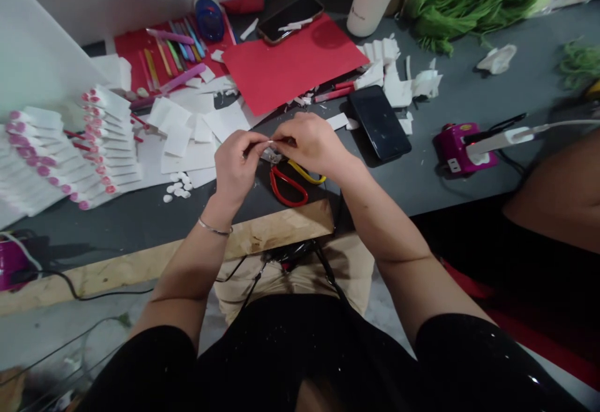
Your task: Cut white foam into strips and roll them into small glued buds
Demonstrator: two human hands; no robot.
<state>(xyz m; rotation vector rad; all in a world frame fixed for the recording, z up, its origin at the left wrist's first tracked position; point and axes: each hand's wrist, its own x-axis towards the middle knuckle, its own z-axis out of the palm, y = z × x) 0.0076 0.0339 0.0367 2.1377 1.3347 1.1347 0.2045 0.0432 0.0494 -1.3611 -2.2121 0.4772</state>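
My left hand (237, 165) and my right hand (312, 143) meet fingertip to fingertip above the dark table. Both are closed in a pinch on a tiny white piece (270, 142), mostly hidden by the fingers; it looks like paper, but I cannot make out its kind. Just below the right hand lie scissors (288, 188) with one red and one yellow handle loop, their blades largely covered. Left of my left hand is a small heap of white rounded bits (178, 187). White paper pieces (178, 137) are spread behind it.
Rows of white paper pieces with pink ends (112, 143) stand at the left. Red sheet (290, 62), pens (173, 55), a black phone (379, 123), a white tumbler (370, 5) and a purple power adapter (462, 149) surround the hands. Green yarn (464, 9) lies back right. Someone's arm (557, 187) is at the right.
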